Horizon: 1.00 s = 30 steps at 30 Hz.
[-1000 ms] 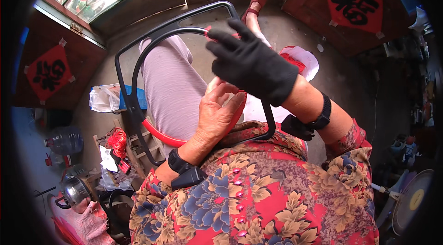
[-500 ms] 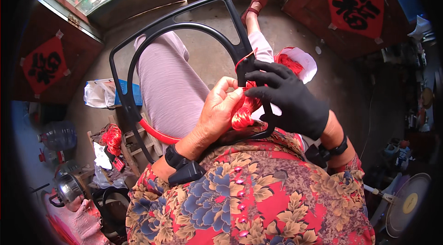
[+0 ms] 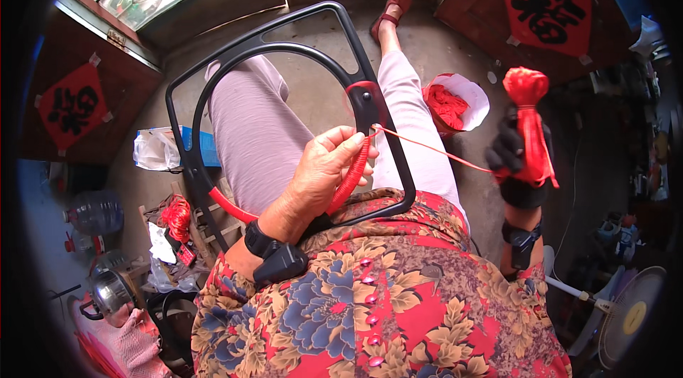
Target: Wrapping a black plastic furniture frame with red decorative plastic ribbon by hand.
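Observation:
Across my lap lies a black frame [image 3: 250, 35] with a rounded inner ring. Red cord [image 3: 350, 177] is wound closely round the lower part of that ring. My left hand [image 3: 324, 166], bare, pinches the wound cord at the ring's right side, just below a dark screw plate. Out to the right, my right hand [image 3: 514, 154] in a black glove grips a bundle of red cord [image 3: 528, 111]. One strand [image 3: 434, 147] runs taut from the bundle to the frame by my left fingertips. The right fingers are partly hidden behind the bundle.
A white-rimmed container of red material [image 3: 455, 104] stands beyond my right leg. At the left, a small wooden stool [image 3: 206, 236] bears another red cord bundle [image 3: 175, 218]. A fan [image 3: 632, 315] stands at lower right, a metal pot [image 3: 112, 293] at lower left.
My right hand has swung away from the frame to the right, carrying the cord bundle and drawing the strand straight. My left hand stays at the ring, pinching the winding.

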{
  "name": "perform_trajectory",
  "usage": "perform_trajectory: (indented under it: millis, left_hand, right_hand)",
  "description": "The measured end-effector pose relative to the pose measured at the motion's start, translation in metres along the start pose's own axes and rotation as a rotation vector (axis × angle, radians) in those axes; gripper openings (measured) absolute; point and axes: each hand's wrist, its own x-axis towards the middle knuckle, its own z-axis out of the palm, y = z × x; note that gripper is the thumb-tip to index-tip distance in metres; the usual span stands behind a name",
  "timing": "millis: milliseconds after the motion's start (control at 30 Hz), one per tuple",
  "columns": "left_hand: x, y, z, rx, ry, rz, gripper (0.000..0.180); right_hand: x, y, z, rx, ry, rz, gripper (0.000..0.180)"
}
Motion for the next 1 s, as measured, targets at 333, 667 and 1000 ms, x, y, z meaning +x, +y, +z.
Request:
perform_trajectory:
  millis: [333, 667, 1000]
  left_hand:
    - [-0.001, -0.007, 0.0, -0.072, 0.012, 0.043, 0.015]
    - [-0.002, -0.015, 0.003, 0.183, 0.086, 0.248, 0.012]
    - [-0.004, -0.015, 0.01, 0.616, 0.287, 0.56, 0.018]
  right_hand:
    - [0.005, -0.061, -0.113, -0.948, 0.279, 0.029, 0.027]
    - [0.092, 0.018, 0.026, -1.556, -0.026, -0.666, 0.045]
    - [0.124, 0.104, 0.128, -1.951, -1.082, -1.008, 0.022]
